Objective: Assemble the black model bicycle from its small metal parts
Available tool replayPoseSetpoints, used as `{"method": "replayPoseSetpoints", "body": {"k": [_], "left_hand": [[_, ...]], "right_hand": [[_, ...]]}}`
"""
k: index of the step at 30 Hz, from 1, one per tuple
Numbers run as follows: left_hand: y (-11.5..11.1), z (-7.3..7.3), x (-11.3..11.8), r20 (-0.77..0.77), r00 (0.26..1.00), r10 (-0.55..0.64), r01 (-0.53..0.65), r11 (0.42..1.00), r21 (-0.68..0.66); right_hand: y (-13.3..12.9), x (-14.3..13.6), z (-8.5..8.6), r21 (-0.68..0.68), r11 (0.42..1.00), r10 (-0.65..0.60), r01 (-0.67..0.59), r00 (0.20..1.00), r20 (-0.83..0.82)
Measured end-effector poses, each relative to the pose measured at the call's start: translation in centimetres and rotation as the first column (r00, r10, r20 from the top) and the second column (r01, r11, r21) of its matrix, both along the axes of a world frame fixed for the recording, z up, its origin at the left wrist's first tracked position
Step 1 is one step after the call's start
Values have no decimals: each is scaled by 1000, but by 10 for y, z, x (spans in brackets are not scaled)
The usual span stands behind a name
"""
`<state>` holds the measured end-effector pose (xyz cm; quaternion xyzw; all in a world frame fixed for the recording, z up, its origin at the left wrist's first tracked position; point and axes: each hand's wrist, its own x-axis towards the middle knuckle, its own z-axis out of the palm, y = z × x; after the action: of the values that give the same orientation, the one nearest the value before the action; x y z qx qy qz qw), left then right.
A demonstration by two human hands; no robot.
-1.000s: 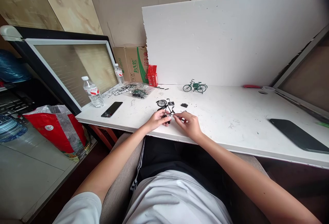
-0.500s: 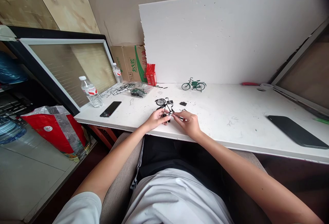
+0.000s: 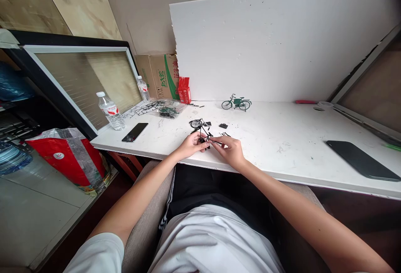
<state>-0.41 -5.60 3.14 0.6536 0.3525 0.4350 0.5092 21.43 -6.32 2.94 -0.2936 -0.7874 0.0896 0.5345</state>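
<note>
Near the table's front edge, my left hand [image 3: 191,145] is closed around a small black model bicycle frame [image 3: 204,131], which stands tilted between its fingers. My right hand [image 3: 230,148] pinches a thin dark piece against the frame's right side; it is too small to name, and the fingers cover most of it. A black spoked wheel [image 3: 196,123] lies just beyond the left fingers. Small dark parts [image 3: 223,126] rest on the table behind my hands. Farther back stands a green model bicycle [image 3: 237,103].
On the white table [image 3: 275,139] are a phone [image 3: 135,132], a water bottle [image 3: 112,113], a clear bag of parts [image 3: 169,111] and a black parts sprue [image 3: 147,108]. A red box [image 3: 184,90] stands at the back. A dark slab-like device [image 3: 361,160] lies far right.
The black bicycle frame has turned slightly within my left fingers. Both hands stay at nearly the same place, with the right one still pinching beside the frame.
</note>
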Motion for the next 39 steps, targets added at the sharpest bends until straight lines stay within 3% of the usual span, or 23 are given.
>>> {"method": "replayPoseSetpoints", "body": {"k": [9, 15, 23, 28, 32, 39], "left_hand": [[5, 0, -7, -11, 997, 75, -74, 995, 65], [10, -7, -11, 5, 995, 97, -97, 995, 13], [6, 2, -12, 56, 996, 75, -73, 996, -42], [6, 4, -13, 150, 984, 94, -70, 985, -160], [11, 2, -15, 232, 961, 151, -97, 968, -230], [15, -1, -17, 264, 949, 172, -103, 961, -257]], "right_hand": [[-6, -5, 6, -88, 996, -3, 4, 1000, 15], [-5, -5, 6, -91, 996, -2, 5, 999, 32], [-2, -5, 5, -80, 997, 11, -5, 997, 75], [3, -4, 3, -134, 990, -28, 33, 999, 45], [19, 11, 7, -168, 983, -65, 75, 996, 66], [63, 60, 6, -130, 939, -289, 319, 934, 209]]}}
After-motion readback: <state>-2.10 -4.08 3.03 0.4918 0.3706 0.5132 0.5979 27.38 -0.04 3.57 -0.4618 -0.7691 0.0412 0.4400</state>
